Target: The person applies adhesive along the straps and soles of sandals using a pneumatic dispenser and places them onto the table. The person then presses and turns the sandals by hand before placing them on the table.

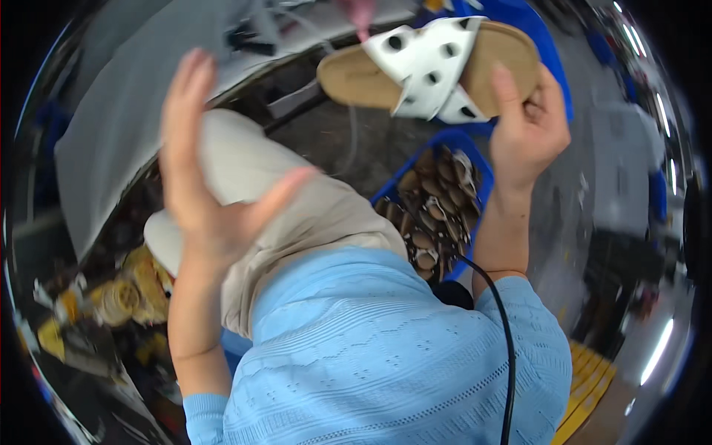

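Observation:
A sandal [437, 70] with a tan footbed and crossed white straps with black spots is raised at the upper right. My right hand [528, 122] grips one end of its sole, thumb on the footbed and fingers curled underneath. Well to the left, my left hand [211, 163] is lifted over my lap with nothing in it. Its fingers are stretched up and the thumb points out to the side, slightly blurred by motion. The sandal does not touch my left hand.
A blue crate [486, 174] holding many brown sandals or soles stands on the floor below my right hand. Another blue container [552, 59] is behind the sandal. A grey-covered worktable [126, 133] lies at left; yellow rolls [122, 297] sit beneath. A black cable [508, 334] crosses my right side.

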`<action>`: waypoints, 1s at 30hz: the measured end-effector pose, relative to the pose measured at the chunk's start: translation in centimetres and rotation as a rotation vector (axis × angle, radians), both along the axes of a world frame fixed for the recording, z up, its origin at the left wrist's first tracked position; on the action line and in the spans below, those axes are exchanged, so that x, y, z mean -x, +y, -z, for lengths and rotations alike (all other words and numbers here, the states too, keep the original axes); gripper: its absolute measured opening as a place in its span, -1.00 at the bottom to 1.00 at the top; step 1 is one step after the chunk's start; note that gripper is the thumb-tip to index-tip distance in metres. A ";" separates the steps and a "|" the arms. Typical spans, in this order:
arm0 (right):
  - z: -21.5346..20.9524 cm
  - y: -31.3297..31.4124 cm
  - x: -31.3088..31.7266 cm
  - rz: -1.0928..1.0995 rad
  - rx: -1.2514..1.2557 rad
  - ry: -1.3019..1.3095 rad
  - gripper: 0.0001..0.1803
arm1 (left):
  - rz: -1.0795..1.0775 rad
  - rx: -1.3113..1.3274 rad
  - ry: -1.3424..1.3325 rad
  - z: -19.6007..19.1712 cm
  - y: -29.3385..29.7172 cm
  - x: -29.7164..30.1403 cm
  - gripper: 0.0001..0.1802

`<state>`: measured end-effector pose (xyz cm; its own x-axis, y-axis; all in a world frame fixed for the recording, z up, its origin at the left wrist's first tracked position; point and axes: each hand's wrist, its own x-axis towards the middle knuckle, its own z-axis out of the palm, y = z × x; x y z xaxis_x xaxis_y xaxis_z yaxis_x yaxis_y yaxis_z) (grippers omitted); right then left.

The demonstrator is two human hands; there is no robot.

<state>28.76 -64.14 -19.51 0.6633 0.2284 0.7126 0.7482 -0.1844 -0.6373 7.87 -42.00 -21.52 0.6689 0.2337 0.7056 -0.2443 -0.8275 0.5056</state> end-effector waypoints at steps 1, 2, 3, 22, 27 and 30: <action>-0.1 -2.5 -1.4 0.063 -0.100 0.116 -0.65 | -0.033 -0.018 0.045 0.2 0.6 0.5 -0.01; 0.5 -5.3 -2.9 0.117 -0.086 0.108 -0.65 | -0.051 0.023 0.066 1.6 1.1 0.7 -0.08; 1.5 -8.3 -4.6 0.172 -0.107 0.150 -0.62 | -0.081 0.056 0.092 2.9 1.6 1.0 -0.15; 36.6 -28.0 -21.6 0.582 -0.076 1.228 -0.64 | -1.085 -0.555 -0.063 -20.8 27.4 18.1 -0.70; 28.5 -7.5 -17.9 0.201 0.092 1.029 -0.66 | -1.555 -0.228 0.558 -22.9 39.9 19.5 -0.19; 18.2 1.5 -12.9 0.001 0.102 0.985 -0.73 | -1.402 -0.200 0.653 -21.2 47.1 14.6 -0.04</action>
